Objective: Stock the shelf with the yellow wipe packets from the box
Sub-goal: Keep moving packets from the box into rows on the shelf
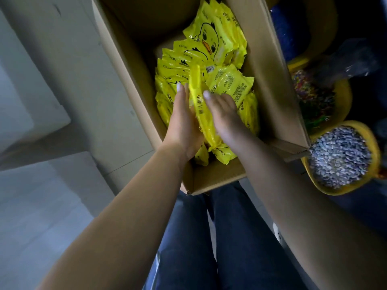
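An open cardboard box sits in front of my legs, filled with several yellow wipe packets printed with a cartoon duck. Both my hands are inside the box. My left hand and my right hand press from either side on one yellow packet that stands on edge between my palms, fingers stretched forward. More packets lie loose under and around my hands. No shelf is in view.
To the right of the box stand yellow bowls: one holds small pale candies, another colourful pieces. A grey floor and a pale wall or step lie to the left. My legs in blue jeans are below the box.
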`<state>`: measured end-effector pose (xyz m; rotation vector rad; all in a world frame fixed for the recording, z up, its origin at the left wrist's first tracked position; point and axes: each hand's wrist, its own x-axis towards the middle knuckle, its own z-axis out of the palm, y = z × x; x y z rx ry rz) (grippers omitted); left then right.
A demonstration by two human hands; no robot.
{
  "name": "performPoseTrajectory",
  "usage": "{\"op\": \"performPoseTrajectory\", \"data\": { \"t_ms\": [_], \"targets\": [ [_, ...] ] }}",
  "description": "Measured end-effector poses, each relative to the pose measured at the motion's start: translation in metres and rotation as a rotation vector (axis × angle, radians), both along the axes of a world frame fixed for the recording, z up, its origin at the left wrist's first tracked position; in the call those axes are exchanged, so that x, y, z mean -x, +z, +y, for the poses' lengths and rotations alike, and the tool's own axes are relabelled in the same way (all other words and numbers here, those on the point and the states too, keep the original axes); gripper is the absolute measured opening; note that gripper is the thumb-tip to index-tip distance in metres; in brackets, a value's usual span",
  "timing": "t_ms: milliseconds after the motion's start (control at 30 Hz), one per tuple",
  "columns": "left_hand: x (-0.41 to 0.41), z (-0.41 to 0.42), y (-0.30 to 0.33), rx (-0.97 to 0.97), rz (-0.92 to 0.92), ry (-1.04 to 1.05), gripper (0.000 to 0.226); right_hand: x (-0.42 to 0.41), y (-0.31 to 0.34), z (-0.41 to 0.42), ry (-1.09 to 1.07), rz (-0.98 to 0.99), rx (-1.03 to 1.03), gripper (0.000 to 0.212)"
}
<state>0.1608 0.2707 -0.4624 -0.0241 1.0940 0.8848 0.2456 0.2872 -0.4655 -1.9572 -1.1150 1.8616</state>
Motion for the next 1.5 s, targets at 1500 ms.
{"op": "performPoseTrajectory", "data": {
  "t_ms": [1500],
  "targets": [
    [-0.033, 0.027, -0.13, 0.118, 0.861, -0.566, 0.059, -0.114, -0.092, -0.01, -0.066, -0.431, -0.21, 0.025]
  ]
}}
